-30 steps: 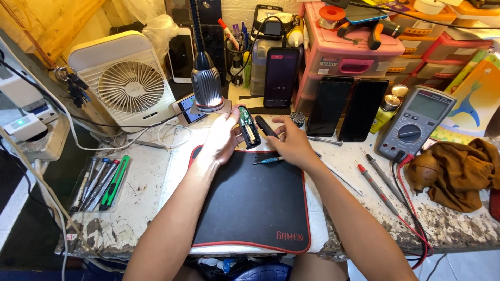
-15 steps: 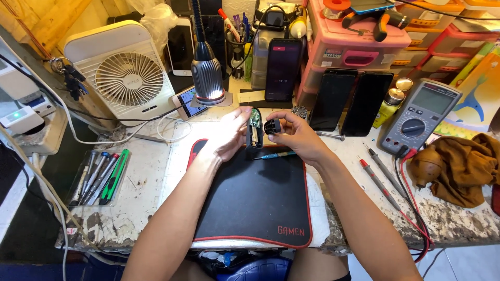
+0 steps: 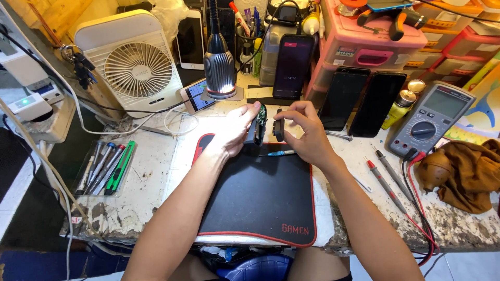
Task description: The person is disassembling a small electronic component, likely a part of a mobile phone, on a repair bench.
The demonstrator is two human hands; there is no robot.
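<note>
— Any sleeves on those arms?
— None. Both forearms are bare up to the elbow, and so are the left hand (image 3: pixel 232 132) and right hand (image 3: pixel 304 135).
— Rings, a watch, gloves?
— I see nothing worn there.

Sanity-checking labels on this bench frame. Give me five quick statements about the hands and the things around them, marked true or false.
1. The left hand holds a small dark device with a green circuit board showing. True.
2. The right hand holds a screwdriver. False: it pinches a small black part; the blue-handled screwdriver lies on the mat.
3. The black mat has a red edge. True.
4. The white fan stands to the person's right. False: it is to the left.
5. The multimeter lies on the mat. False: it lies on the bench, off to the right.
</note>
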